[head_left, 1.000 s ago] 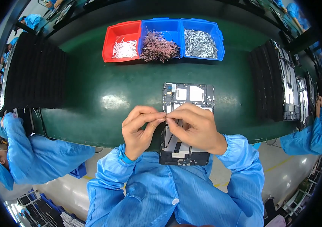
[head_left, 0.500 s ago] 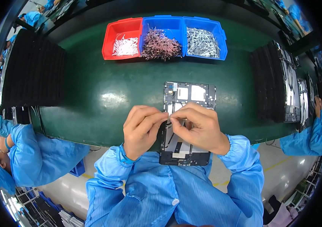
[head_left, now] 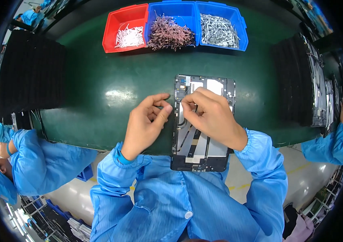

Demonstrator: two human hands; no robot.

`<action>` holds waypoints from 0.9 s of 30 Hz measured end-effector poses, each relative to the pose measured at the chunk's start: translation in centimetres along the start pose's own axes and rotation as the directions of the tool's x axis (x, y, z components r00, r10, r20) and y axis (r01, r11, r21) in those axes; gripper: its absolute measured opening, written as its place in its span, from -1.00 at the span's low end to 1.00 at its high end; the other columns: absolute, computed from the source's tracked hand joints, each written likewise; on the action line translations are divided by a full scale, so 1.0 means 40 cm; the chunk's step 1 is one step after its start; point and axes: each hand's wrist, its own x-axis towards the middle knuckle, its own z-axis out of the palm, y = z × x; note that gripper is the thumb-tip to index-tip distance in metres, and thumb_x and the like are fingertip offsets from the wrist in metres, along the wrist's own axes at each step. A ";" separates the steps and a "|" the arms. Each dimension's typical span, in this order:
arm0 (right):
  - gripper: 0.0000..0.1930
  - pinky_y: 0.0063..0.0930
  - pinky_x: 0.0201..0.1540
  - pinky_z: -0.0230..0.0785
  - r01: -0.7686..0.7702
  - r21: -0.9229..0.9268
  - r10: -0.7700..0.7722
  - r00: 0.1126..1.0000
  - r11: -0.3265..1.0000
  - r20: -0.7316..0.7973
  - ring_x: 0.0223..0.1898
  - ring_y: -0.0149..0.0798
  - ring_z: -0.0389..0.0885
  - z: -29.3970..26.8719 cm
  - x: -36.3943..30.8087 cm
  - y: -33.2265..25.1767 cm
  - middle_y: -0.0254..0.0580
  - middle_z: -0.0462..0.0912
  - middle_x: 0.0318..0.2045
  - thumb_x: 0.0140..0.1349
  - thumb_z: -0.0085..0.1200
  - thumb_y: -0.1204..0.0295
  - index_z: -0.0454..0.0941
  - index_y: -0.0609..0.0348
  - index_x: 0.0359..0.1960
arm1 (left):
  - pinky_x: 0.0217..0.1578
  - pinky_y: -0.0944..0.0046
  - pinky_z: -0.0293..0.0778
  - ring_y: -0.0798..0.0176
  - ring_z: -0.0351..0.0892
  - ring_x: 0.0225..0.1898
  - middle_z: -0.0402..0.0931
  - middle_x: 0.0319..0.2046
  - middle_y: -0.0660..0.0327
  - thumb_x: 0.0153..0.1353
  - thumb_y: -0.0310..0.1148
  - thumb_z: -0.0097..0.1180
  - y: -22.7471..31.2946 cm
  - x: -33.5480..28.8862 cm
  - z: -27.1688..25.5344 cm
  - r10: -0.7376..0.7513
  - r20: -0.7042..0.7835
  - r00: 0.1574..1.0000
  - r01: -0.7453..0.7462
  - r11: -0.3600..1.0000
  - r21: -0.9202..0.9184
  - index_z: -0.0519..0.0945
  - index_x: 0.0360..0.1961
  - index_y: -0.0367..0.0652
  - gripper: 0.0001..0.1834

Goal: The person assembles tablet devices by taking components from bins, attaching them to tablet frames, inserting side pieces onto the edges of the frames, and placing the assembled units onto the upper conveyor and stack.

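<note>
An opened tablet [head_left: 184, 151] lies face down at the table's front edge, its inner boards, pale panels and dark ribbon cables bared. Over its upper left part, my right hand [head_left: 212, 115] pinches thumb and forefinger together; whatever is between the tips is too small or hidden to make out. My left hand [head_left: 144, 127] hovers just off the tablet's left edge, thumb and forefinger apart, with nothing visible between them. Part of the tablet's middle and right side is covered by my right hand.
Beyond the tablet stand a red bin [head_left: 109, 37] of white strips, a blue bin [head_left: 179, 9] of pinkish-brown wires and another blue bin [head_left: 242, 32] of silvery-grey pieces. Black stacks [head_left: 32, 74] flank the green table [head_left: 87, 76]. A person [head_left: 46, 161] in blue sits at left.
My hands were together, fingertips meeting over the tablet's left side. Now they are apart: the left has opened and drawn off leftward, while the right has shifted a little farther up the tablet, still pinched.
</note>
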 end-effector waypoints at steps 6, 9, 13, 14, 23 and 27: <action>-0.92 -0.45 -0.45 0.48 -0.020 -0.023 0.022 0.997 1.000 0.072 -0.49 -0.30 0.63 0.015 -0.003 0.033 -0.17 0.59 -0.42 0.14 0.23 0.60 0.59 0.27 -0.33 | -0.64 0.48 0.46 0.48 0.58 -0.55 0.61 -0.38 0.18 0.34 -0.43 0.21 0.024 0.058 -0.021 -0.374 0.244 0.895 0.429 0.872 -0.236 0.56 -0.07 -0.40 -0.76; -0.90 -0.26 -0.44 0.49 -0.020 -0.025 0.021 0.999 0.999 0.043 -0.48 -0.09 0.63 0.023 -0.004 0.035 -0.17 0.55 -0.41 0.15 0.22 0.51 0.54 0.21 -0.38 | -0.68 0.47 0.45 0.47 0.59 -0.57 0.61 -0.38 0.17 0.33 -0.46 0.22 0.022 0.069 -0.024 -0.382 0.269 0.884 0.443 0.868 -0.225 0.56 -0.13 -0.40 -0.79; -0.89 -0.37 -0.42 0.51 -0.004 -0.102 0.012 0.996 0.995 0.084 -0.45 -0.18 0.66 0.013 -0.001 0.025 -0.15 0.57 -0.43 0.13 0.24 0.60 0.59 0.25 -0.31 | -0.67 0.47 0.47 0.47 0.59 -0.58 0.61 -0.38 0.16 0.31 -0.48 0.24 0.024 0.080 -0.023 -0.387 0.280 0.879 0.445 0.875 -0.188 0.57 -0.17 -0.40 -0.82; -0.89 -0.35 -0.43 0.50 0.004 -0.118 0.007 0.996 0.993 0.087 -0.46 -0.15 0.65 0.014 -0.001 0.024 -0.15 0.56 -0.43 0.12 0.24 0.60 0.59 0.24 -0.31 | -0.67 0.48 0.46 0.47 0.57 -0.59 0.60 -0.46 0.21 0.31 -0.47 0.24 0.025 0.081 -0.023 -0.388 0.281 0.878 0.443 0.880 -0.171 0.58 -0.18 -0.38 -0.83; -0.88 -0.23 -0.50 0.49 0.066 -0.142 -0.057 0.996 0.988 0.068 -0.51 -0.07 0.61 0.020 -0.001 0.043 -0.20 0.51 -0.41 0.21 0.19 0.44 0.51 0.18 -0.35 | -0.65 0.47 0.48 0.48 0.59 -0.58 0.62 -0.46 0.19 0.29 -0.51 0.24 0.030 0.102 -0.031 -0.412 0.312 0.856 0.466 0.876 -0.125 0.60 -0.25 -0.38 -0.88; -0.89 -0.23 -0.50 0.50 0.066 -0.139 -0.057 0.996 0.988 0.064 -0.50 -0.07 0.61 0.019 0.001 0.041 -0.20 0.52 -0.41 0.20 0.19 0.44 0.51 0.18 -0.36 | -0.65 0.47 0.48 0.48 0.59 -0.58 0.62 -0.48 0.19 0.29 -0.52 0.24 0.030 0.103 -0.030 -0.418 0.314 0.852 0.473 0.872 -0.123 0.60 -0.27 -0.38 -0.89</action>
